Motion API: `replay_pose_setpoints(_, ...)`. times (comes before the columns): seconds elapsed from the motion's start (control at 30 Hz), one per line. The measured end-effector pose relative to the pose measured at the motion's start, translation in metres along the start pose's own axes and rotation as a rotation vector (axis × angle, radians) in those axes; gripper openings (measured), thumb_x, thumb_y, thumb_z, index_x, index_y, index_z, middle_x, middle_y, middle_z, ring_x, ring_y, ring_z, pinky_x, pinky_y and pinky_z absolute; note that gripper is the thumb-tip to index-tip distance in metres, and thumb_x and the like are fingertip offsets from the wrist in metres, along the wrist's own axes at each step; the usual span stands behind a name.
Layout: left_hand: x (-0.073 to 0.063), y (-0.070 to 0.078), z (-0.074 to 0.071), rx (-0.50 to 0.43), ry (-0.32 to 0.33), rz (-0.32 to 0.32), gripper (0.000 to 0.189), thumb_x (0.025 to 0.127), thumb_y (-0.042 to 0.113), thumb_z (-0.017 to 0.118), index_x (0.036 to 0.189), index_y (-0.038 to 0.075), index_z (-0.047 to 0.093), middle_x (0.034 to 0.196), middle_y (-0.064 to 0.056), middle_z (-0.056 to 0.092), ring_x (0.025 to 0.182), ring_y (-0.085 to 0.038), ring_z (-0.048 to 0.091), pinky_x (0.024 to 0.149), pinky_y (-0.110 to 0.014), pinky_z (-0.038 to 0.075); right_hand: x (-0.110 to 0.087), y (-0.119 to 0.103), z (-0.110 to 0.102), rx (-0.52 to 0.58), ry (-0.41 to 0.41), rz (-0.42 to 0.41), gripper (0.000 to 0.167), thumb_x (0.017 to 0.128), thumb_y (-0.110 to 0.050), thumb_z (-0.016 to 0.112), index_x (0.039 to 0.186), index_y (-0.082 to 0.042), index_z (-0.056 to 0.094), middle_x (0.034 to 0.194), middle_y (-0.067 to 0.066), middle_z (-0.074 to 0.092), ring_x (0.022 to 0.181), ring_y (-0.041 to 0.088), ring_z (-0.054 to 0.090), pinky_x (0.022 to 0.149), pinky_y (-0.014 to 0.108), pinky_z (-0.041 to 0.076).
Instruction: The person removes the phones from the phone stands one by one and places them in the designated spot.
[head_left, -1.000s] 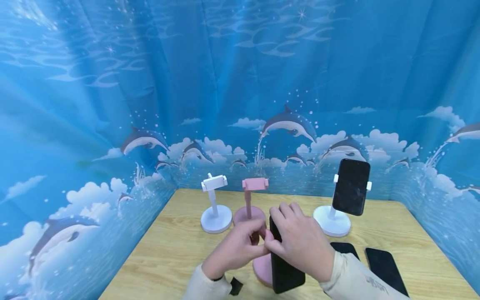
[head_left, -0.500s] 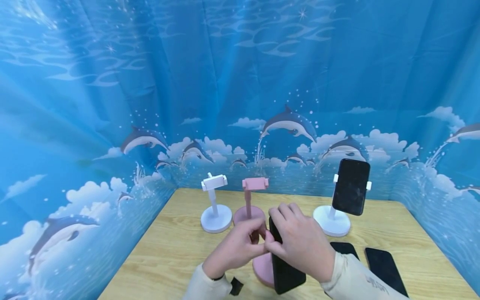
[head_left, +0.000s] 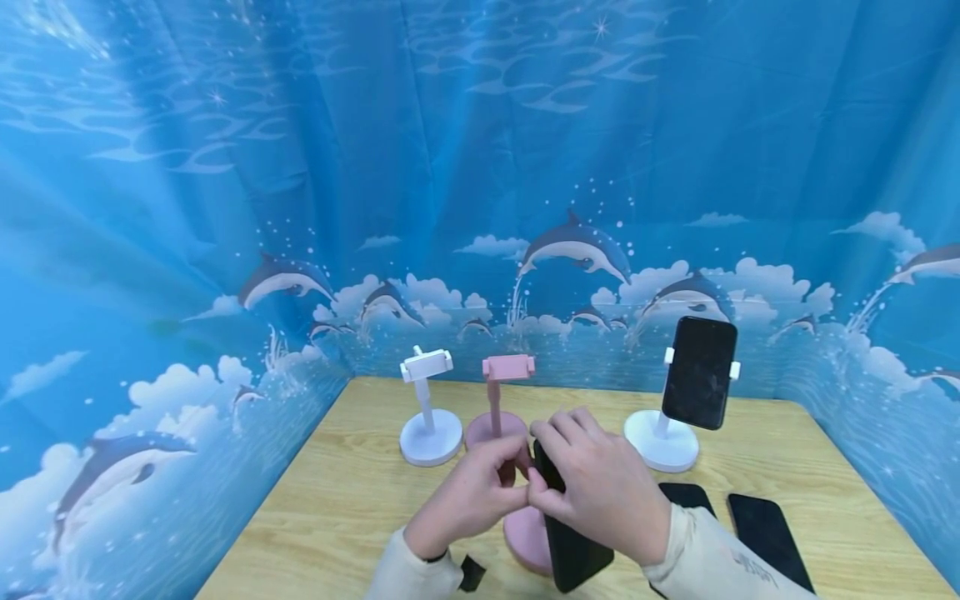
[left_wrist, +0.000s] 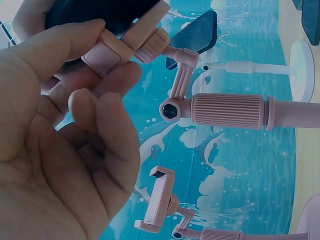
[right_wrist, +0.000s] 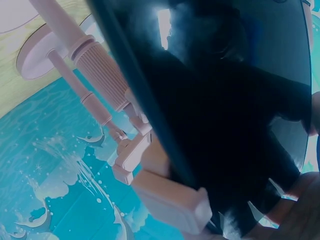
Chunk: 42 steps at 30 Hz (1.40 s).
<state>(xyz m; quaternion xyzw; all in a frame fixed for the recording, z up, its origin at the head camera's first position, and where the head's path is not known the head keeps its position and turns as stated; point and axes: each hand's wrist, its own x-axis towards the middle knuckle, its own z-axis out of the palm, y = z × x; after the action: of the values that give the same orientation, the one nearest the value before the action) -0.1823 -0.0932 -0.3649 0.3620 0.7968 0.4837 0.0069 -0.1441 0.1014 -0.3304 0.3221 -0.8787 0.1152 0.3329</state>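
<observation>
My right hand (head_left: 600, 487) grips a black smartphone (head_left: 581, 558) from above, fingers over its top end. The phone is held tilted at the clamp of the nearer pink phone stand, whose round base (head_left: 527, 542) shows beneath. Thumb and fingers of my left hand (head_left: 476, 492) pinch the pink clamp jaw (left_wrist: 106, 54) at the phone's edge. From the right wrist, the dark screen (right_wrist: 215, 100) fills much of the view, with the clamp's end (right_wrist: 172, 202) right at its side. The stand's ribbed stem (left_wrist: 227, 111) runs out from the clamp.
A white phone stand (head_left: 430, 437) and another pink stand (head_left: 495, 400) stand behind my hands. At the right, a white stand (head_left: 662, 442) carries a phone (head_left: 701, 372). Two phones, one (head_left: 768, 537) beside the other (head_left: 687, 496), lie near my right sleeve.
The phone in my right hand has tilted slightly, its lower end moving a little down and right. Both hands keep their hold in nearly the same place.
</observation>
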Motion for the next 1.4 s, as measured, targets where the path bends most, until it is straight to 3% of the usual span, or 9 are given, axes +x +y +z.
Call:
replay_pose_setpoints(0.23, 0.000, 0.000, 0.000, -0.005, -0.004, 0.005, 0.027, 0.090, -0.005, 0.067, 0.093, 0.021, 0.062, 0.078, 0.002, 0.057, 0.061, -0.005, 0.044, 0.056, -0.019, 0.037, 0.000, -0.003, 0.001, -0.024, 0.019, -0.046, 0.032, 0.080, -0.029, 0.076, 0.106, -0.012, 0.071, 0.092, 0.000, 0.065, 0.080, 0.014, 0.058, 0.049, 0.019, 0.047)
replay_pose_setpoints(0.47, 0.000, 0.001, 0.000, -0.013, -0.003, -0.030, 0.035, 0.088, -0.008, 0.066, 0.104, 0.023, 0.068, 0.080, 0.007, 0.060, 0.061, -0.004, 0.045, 0.056, -0.019, 0.037, -0.002, -0.008, -0.001, -0.023, 0.027, -0.085, 0.035, 0.080, -0.030, 0.077, 0.110, -0.012, 0.072, 0.094, -0.001, 0.065, 0.081, 0.013, 0.057, 0.053, 0.021, 0.052)
replay_pose_setpoints(0.67, 0.000, 0.000, 0.001, -0.024, -0.005, -0.017, 0.031, 0.083, -0.009, 0.066, 0.097, 0.019, 0.063, 0.086, 0.005, 0.065, 0.062, -0.003, 0.045, 0.057, -0.018, 0.037, -0.007, -0.006, -0.004, 0.023, 0.088, -0.129, 0.033, 0.080, -0.027, 0.076, 0.109, -0.012, 0.071, 0.096, -0.002, 0.066, 0.086, 0.014, 0.059, 0.058, 0.023, 0.055)
replay_pose_setpoints(0.8, 0.000, 0.000, 0.002, -0.014, 0.000, 0.001, 0.019, 0.091, 0.001, 0.071, 0.093, 0.017, 0.063, 0.089, 0.008, 0.068, 0.064, -0.003, 0.047, 0.058, -0.018, 0.039, -0.011, -0.005, -0.009, 0.048, 0.170, -0.170, 0.026, 0.091, -0.028, 0.061, 0.109, -0.013, 0.072, 0.098, -0.002, 0.068, 0.089, 0.016, 0.060, 0.064, 0.028, 0.059)
replay_pose_setpoints(0.9, -0.001, 0.000, 0.001, -0.026, -0.007, -0.014, 0.011, 0.097, 0.017, 0.074, 0.093, 0.019, 0.063, 0.090, 0.010, 0.068, 0.063, -0.003, 0.047, 0.058, -0.018, 0.040, -0.014, -0.004, -0.015, 0.053, 0.247, -0.188, 0.033, 0.098, -0.033, 0.050, 0.110, -0.012, 0.073, 0.099, -0.002, 0.069, 0.090, 0.018, 0.062, 0.067, 0.033, 0.060)
replay_pose_setpoints(1.03, -0.001, 0.000, 0.001, -0.048, -0.017, -0.023, 0.014, 0.098, 0.031, 0.074, 0.093, 0.022, 0.064, 0.090, 0.009, 0.069, 0.060, -0.004, 0.045, 0.057, -0.019, 0.040, -0.023, -0.002, -0.025, 0.057, 0.337, -0.196, 0.037, 0.101, -0.036, 0.049, 0.114, -0.011, 0.074, 0.100, 0.000, 0.070, 0.089, 0.020, 0.063, 0.066, 0.034, 0.059)
replay_pose_setpoints(1.23, -0.002, 0.000, 0.000, -0.032, -0.012, -0.030, 0.014, 0.096, 0.028, 0.076, 0.091, 0.022, 0.064, 0.089, 0.010, 0.069, 0.061, -0.003, 0.046, 0.058, -0.018, 0.040, -0.041, 0.011, -0.039, 0.006, 0.430, -0.175, 0.043, 0.101, -0.037, 0.048, 0.114, -0.007, 0.075, 0.100, 0.003, 0.070, 0.089, 0.022, 0.063, 0.061, 0.036, 0.056)
replay_pose_setpoints(1.4, -0.002, 0.000, 0.001, -0.041, -0.008, -0.041, 0.014, 0.096, 0.028, 0.076, 0.090, 0.023, 0.064, 0.090, 0.009, 0.069, 0.062, -0.004, 0.046, 0.058, -0.018, 0.039, -0.063, 0.035, -0.048, -0.084, 0.406, -0.083, 0.048, 0.100, -0.042, 0.047, 0.114, -0.006, 0.076, 0.097, 0.005, 0.070, 0.088, 0.023, 0.064, 0.056, 0.039, 0.058)
